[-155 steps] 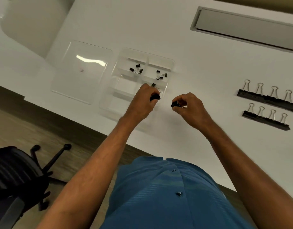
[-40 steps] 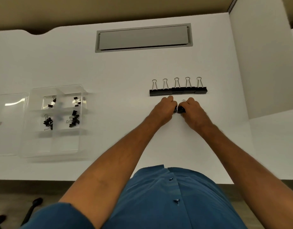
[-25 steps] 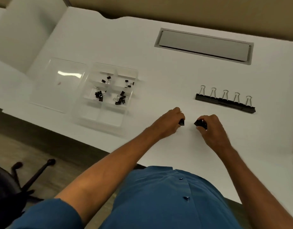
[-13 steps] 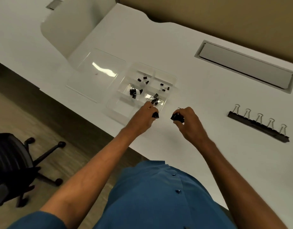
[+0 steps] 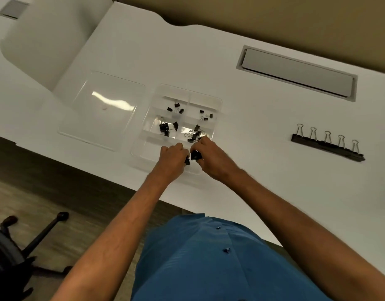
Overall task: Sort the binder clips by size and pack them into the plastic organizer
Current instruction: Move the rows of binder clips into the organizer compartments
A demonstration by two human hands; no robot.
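The clear plastic organizer (image 5: 217, 105) lies on the white desk, divided into compartments. Small black binder clips sit in its two far compartments, slightly bigger ones in the two middle compartments (image 5: 165, 128). My left hand (image 5: 173, 158) and my right hand (image 5: 211, 156) are together over the organizer's near compartments. Each is closed on black binder clips; the right hand's clips (image 5: 196, 155) show between the hands, the left hand's clip (image 5: 187, 161) just below. A row of large black binder clips (image 5: 327, 145) with silver handles lies on the desk at the right.
The organizer's clear lid (image 5: 104, 109) lies flat to its left. A grey cable-slot cover (image 5: 295, 72) is set into the desk at the back right. The desk's front edge runs diagonally; an office chair base (image 5: 18, 246) stands on the floor at lower left.
Both hands took medium clips from beside the row of large clips and carried them left. They now sit close together over the organizer's near compartments.
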